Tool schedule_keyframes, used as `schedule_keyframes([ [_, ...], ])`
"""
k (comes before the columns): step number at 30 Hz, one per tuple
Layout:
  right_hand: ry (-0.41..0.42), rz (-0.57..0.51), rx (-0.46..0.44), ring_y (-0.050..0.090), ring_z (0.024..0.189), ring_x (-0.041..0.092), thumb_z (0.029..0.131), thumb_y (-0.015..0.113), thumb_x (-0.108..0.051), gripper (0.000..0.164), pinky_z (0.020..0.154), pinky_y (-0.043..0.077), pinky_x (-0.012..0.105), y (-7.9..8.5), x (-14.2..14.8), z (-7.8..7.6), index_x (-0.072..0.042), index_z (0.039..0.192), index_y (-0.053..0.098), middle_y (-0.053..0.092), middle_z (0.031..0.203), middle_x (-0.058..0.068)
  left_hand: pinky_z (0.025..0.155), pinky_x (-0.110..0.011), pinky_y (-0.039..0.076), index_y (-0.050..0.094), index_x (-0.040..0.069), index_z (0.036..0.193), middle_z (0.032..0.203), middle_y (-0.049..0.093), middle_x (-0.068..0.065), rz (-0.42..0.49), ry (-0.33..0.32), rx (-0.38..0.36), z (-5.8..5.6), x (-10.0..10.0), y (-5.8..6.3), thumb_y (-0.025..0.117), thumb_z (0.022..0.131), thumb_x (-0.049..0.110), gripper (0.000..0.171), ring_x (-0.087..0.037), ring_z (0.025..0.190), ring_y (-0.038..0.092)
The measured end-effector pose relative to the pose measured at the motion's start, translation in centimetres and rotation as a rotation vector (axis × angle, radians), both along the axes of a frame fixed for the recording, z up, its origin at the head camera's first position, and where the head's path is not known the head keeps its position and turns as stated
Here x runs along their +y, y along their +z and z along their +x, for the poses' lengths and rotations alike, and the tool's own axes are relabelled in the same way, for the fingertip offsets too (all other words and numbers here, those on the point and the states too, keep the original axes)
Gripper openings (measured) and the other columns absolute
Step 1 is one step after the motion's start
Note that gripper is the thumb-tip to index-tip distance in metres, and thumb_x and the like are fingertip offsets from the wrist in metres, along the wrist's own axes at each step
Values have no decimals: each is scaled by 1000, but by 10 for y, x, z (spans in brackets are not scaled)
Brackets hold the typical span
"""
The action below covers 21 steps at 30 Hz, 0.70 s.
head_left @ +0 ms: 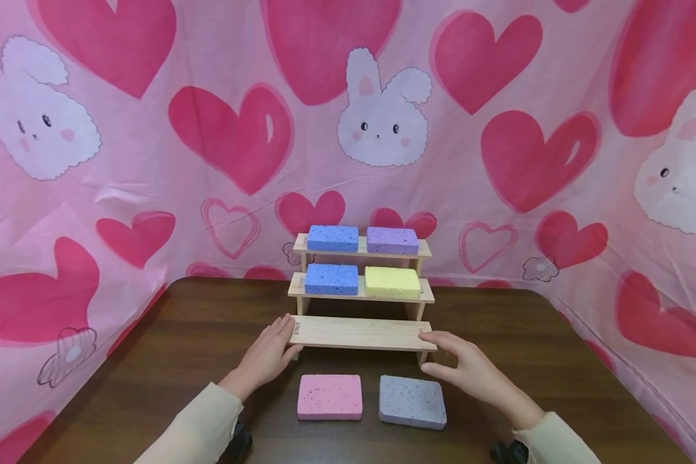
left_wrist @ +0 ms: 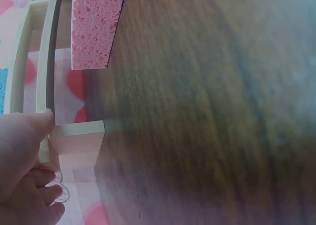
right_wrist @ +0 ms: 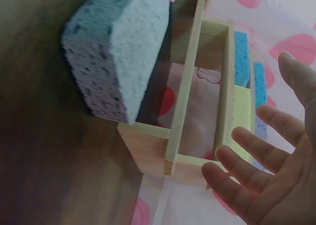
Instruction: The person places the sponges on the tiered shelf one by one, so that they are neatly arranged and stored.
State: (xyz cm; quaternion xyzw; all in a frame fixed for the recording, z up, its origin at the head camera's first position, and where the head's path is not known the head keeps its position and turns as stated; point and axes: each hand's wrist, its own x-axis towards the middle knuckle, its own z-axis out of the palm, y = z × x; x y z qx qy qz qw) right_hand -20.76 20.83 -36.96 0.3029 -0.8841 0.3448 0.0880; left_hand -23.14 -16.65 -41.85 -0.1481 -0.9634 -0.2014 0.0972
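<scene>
A three-step wooden shelf (head_left: pixel 354 333) stands on the table, its lowest board bare. My left hand (head_left: pixel 267 354) holds that board's left end; the left wrist view shows the thumb on the front edge and fingers bent at the end. At the right end is my right hand (head_left: pixel 470 367), fingers spread and holding nothing, fingertips close over the board's corner. In front lie a pink sponge (head_left: pixel 329 397) and a grey sponge (head_left: pixel 412 402), side by side. On the middle step sit a blue sponge (head_left: pixel 331 280) and a yellow sponge (head_left: pixel 392 282).
The top step carries another blue sponge (head_left: pixel 333 238) and a purple sponge (head_left: pixel 392 240). Beneath everything is a dark wooden table (head_left: pixel 499 322). Pink cloth (head_left: pixel 319 174) with hearts and rabbits hangs behind and along both sides.
</scene>
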Motion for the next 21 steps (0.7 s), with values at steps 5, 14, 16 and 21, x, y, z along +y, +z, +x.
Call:
schedule_keyframes([
  [5,23,14,-3,53,110,23,81,71,-32,49,87,45,45,-8,2,4,-10,122,59,57,120,3,105,-49,23,39,-7,135,141,34,-24,32,-10,3,-1,-2,-3,66,85,23,64,-40,129,29],
  [14,74,42,18,52,111,22,82,70,-28,47,89,45,38,-23,5,8,-8,122,58,57,121,4,106,-48,21,36,-3,139,144,31,-20,93,3,-40,-3,-5,-6,66,86,26,67,-37,132,25],
  [16,88,45,23,52,111,24,81,71,-28,47,89,45,37,-25,5,9,-8,122,58,57,121,7,106,-48,21,36,-2,139,144,31,-19,102,8,-48,-3,-5,-6,66,86,26,67,-36,133,24],
  [21,114,70,-3,51,111,26,80,71,-32,51,87,46,34,-28,5,13,-7,122,57,55,122,12,106,-48,20,35,0,140,146,29,-17,118,26,-71,-2,-5,-5,65,86,27,67,-35,134,23],
])
